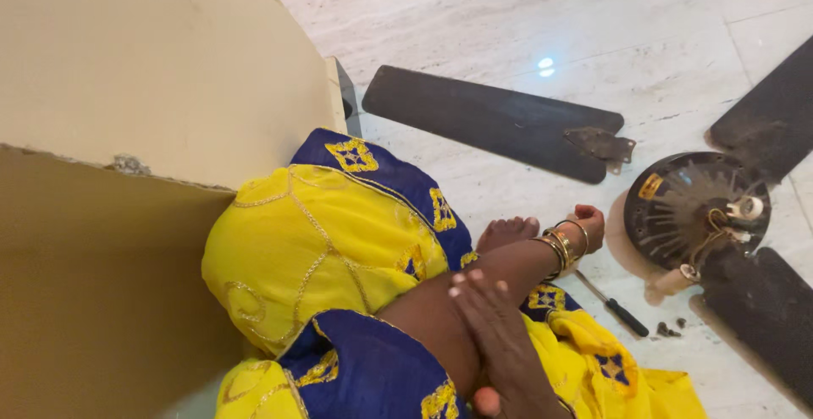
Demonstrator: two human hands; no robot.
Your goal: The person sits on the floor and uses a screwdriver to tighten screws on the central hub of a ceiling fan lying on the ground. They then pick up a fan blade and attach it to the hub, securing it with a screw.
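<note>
Left hand (584, 226) near fan motor (696, 209) (dark), screwdriver (616, 307)

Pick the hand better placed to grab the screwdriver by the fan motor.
Left. The left hand lies beside the fan motor, close to the screwdriver; the right hand rests flat on the left forearm, farther back.

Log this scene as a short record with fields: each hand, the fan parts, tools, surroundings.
Left hand: bangled wrist, fingers curled, beside the round dark fan motor housing
Right hand: resting flat on the left forearm
Detached part: dark brown fan blade with metal bracket, lying apart on the white marble floor
Tool: black-handled screwdriver, on the floor
Small parts: loose dark screws
Nearby: beige cabinet
</note>
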